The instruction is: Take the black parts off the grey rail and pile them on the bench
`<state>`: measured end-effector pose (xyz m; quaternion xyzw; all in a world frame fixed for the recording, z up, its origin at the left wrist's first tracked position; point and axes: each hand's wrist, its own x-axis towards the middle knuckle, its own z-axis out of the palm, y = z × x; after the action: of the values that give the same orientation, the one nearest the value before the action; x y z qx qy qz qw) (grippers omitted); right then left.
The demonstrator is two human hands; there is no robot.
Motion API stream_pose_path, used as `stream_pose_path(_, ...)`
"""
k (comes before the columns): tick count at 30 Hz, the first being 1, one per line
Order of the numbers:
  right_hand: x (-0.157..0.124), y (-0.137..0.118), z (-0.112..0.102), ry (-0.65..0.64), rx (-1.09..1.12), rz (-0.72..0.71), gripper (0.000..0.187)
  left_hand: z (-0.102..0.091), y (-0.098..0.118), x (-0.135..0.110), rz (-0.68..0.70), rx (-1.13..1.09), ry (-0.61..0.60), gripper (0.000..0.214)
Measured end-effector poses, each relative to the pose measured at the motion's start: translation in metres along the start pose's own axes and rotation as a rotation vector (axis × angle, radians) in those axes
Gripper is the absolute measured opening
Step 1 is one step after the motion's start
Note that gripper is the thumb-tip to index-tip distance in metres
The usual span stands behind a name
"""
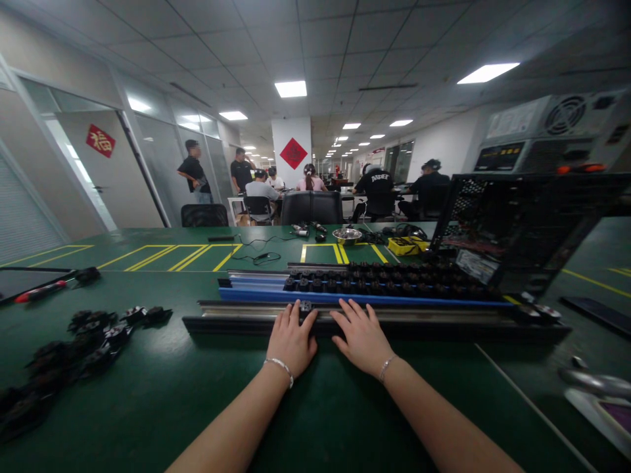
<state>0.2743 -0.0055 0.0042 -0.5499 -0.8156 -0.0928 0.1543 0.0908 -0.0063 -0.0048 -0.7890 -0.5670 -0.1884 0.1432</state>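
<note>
A long black rail (221, 323) with a silver channel lies across the table in front of me. My left hand (292, 338) rests on its near edge, fingers spread. One small black part (306, 307) sits in the channel at those fingertips; whether they touch it I cannot tell. To the right, my right hand (362, 334) lies flat on the same rail, fingers apart and holding nothing. More small parts (539, 312) sit at the rail's right end. Just behind is a blue rail (256, 293), beside rows of black parts (389, 282).
Loose black parts (91, 338) are heaped at left, near a red-handled screwdriver (42, 291). An open computer case (522, 223) stands at right. Farther back are a metal bowl (347, 235), a yellow-black item (408, 246) and cables. Several people sit or stand beyond the table.
</note>
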Motion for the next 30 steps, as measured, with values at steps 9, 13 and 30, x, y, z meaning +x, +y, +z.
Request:
stream_pose_path(9, 0.000, 0.000, -0.001, -0.005, 0.001, -0.002, 0.047, -0.001, -0.003, 0.000, -0.032, 0.008, -0.007, 0.058)
stream_pose_path(13, 0.000, 0.000, -0.001, -0.005, 0.002, -0.002, 0.047, -0.004, -0.006, 0.000, -0.062, 0.025, -0.015, 0.055)
stream_pose_path(30, -0.001, 0.001, -0.001, 0.006, 0.006, -0.008, 0.046, -0.005, -0.013, -0.001, -0.111, 0.042, -0.012, 0.060)
